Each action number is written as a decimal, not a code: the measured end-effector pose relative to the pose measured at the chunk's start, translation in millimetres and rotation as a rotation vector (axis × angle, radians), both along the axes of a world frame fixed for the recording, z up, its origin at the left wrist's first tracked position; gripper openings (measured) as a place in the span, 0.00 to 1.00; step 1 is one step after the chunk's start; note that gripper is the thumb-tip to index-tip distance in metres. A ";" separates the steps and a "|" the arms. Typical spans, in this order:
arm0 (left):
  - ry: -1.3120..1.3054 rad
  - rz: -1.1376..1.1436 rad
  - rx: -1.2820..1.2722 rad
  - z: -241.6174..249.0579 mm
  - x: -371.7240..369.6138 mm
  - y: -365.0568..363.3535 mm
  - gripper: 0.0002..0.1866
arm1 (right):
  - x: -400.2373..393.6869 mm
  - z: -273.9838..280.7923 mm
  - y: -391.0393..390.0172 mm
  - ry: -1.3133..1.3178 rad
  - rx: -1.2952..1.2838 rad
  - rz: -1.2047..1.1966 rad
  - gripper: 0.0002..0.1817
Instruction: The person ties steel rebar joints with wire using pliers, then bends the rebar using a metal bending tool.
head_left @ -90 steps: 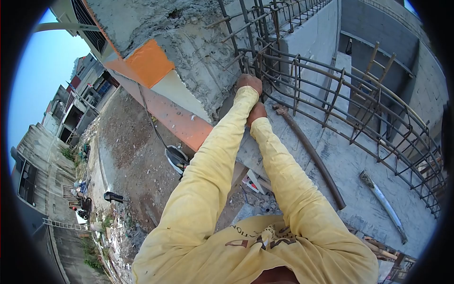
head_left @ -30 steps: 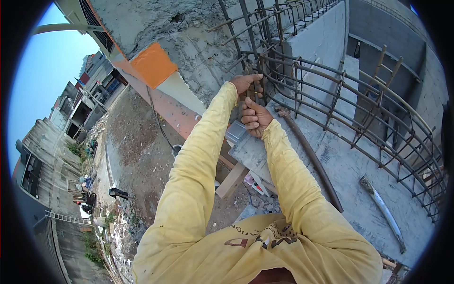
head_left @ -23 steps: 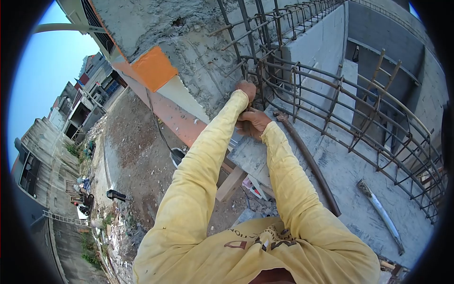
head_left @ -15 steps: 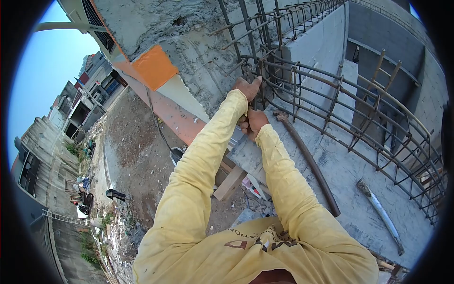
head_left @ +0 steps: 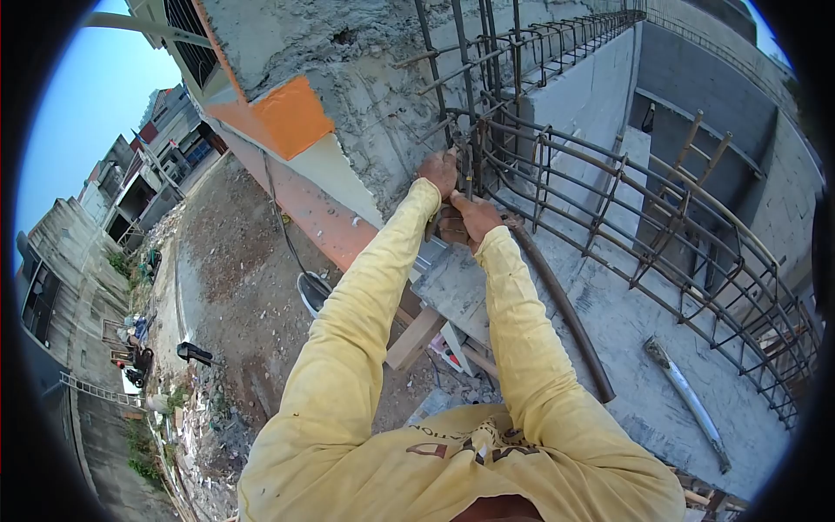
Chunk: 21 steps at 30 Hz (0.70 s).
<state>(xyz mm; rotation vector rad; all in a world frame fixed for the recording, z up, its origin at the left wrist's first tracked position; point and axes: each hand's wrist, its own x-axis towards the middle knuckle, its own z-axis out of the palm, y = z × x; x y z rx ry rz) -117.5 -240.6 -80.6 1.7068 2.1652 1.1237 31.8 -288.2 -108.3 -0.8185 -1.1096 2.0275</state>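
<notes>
The print on my yellow shirt (head_left: 461,444) shows upside down and I can't read it. Both my arms reach out straight ahead. My left hand (head_left: 439,171) is curled around an upright bar of the rebar cage (head_left: 609,191) at its near corner. My right hand (head_left: 472,217), just below and touching that corner, is closed on something dark I can't make out. A long rusty bar (head_left: 561,309) lies on the concrete slab (head_left: 644,348) beside my right forearm.
</notes>
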 end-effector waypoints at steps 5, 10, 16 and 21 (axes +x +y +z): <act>-0.187 -0.046 0.197 -6.6 10.5 3.6 0.29 | 7.8 14.9 -4.0 -0.084 0.055 -0.003 0.13; -0.250 -0.042 0.167 2.3 19.9 -2.8 0.36 | 13.1 17.5 8.9 -0.341 0.307 0.063 0.15; -0.398 -0.042 0.050 2.5 23.8 4.2 0.35 | 9.4 -1.4 18.8 -0.367 0.442 0.065 0.20; -0.516 -0.092 0.004 13.8 28.8 -1.6 0.33 | 16.5 26.0 6.2 -0.397 0.453 0.010 0.27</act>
